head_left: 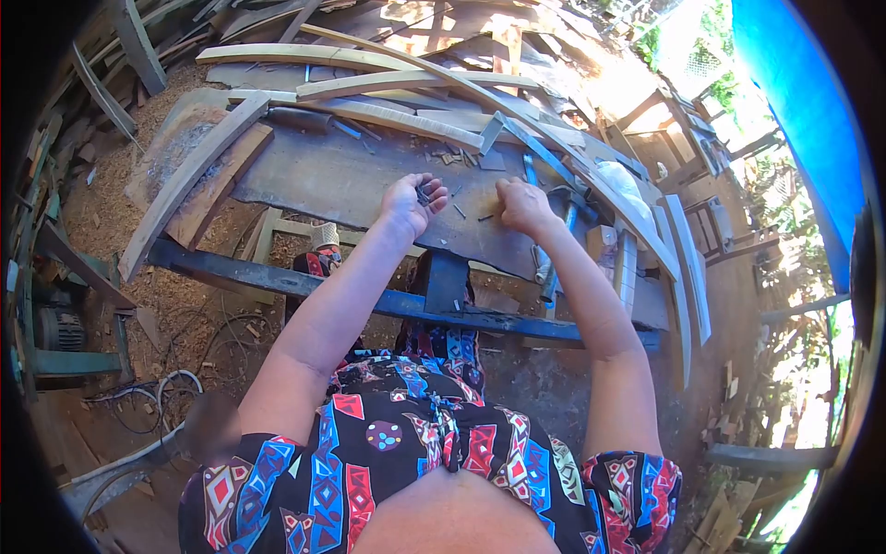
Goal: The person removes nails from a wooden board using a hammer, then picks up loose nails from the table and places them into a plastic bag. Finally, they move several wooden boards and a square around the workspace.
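Note:
My left hand is over the worktable, palm turned up and fingers curled round small dark pieces, possibly nails or screws. To its right, my right hand is closed with its knuckles up, low over the tabletop. Whatever its fingers pinch, if anything, is hidden. A few thin dark pieces lie on the board between the hands. Small wooden bits sit just beyond them. Right of my right hand lies a hammer-like tool with a blue shaft.
Long curved wooden strips cross the far side of the table. More boards lean at the left and right. A white plastic bag rests at the right. A blue metal rail runs along the near edge; cables lie lower left.

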`<state>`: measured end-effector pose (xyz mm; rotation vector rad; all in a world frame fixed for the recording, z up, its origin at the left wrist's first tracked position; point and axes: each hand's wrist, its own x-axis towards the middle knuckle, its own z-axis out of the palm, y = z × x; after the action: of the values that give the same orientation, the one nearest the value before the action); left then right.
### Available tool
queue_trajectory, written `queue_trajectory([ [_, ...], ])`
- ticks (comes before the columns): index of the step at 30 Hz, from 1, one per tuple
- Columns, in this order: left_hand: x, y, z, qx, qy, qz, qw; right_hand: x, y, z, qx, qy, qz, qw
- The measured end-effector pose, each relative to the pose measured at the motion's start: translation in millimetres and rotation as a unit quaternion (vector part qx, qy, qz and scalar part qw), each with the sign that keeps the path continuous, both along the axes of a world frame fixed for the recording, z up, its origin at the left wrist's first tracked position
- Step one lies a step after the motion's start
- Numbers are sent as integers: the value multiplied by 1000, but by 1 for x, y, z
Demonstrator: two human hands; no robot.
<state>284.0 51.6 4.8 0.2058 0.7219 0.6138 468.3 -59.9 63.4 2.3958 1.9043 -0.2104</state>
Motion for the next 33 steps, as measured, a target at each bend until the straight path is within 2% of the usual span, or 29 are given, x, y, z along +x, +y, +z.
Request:
queue_trajectory([
  [2, -5, -3, -1, 9, 3, -7, 1000, 5, -5, -8, 30, -18, 5, 999],
  [7, -16, -10, 4, 10, -15, -13, 1000, -5, -5, 13, 55, 137, 35, 988],
  [8, -17, -12, 3, 9, -14, -12, 1000, -11, -6, 14, 55, 137, 35, 988],
  [11, -20, -17, 7, -10, -29, -21, 999, -23, -7, 12, 48, 134, 123, 982],
  [14, -20, -21, 8, -4, -22, -21, 1000, -17, -5, -7, 85, 122, 132, 980],
  [18, -19, -25, 11, -10, -13, -25, 1000, -21, 2, -7, 54, 79, 85, 992],
  [21, -18, -28, 10, -20, -24, -24, 999, -28, 14, -3, 88, 146, 35, 985],
  [23, -18, -30, 10, -26, -29, -25, 999, -43, 28, 17, 41, 385, 6, 922],
  [24, -18, -31, 11, -30, -34, -26, 999, -53, 32, 28, 41, 386, 4, 922],
  [26, -18, -31, 11, -32, -39, -30, 998, -68, 37, 49, 9, 490, -12, 871],
  [27, -18, -29, 8, -33, -50, -23, 998, -64, 43, 46, 24, 447, -15, 894],
  [28, -19, -30, 7, -33, -61, -14, 998, -53, 46, 31, 26, 447, -15, 894],
  [29, -22, -29, 8, -31, -61, -16, 998, -41, 50, 8, 47, 306, 53, 949],
  [30, -26, -29, 9, -38, -51, -7, 998, -42, 50, 9, 67, 157, 117, 978],
  [31, -28, -28, 10, -42, -41, -1, 998, -44, 42, 8, 21, 155, 89, 984],
  [33, -31, -25, 7, -66, -51, 1, 997, -46, 40, 5, 21, 152, 79, 985],
])
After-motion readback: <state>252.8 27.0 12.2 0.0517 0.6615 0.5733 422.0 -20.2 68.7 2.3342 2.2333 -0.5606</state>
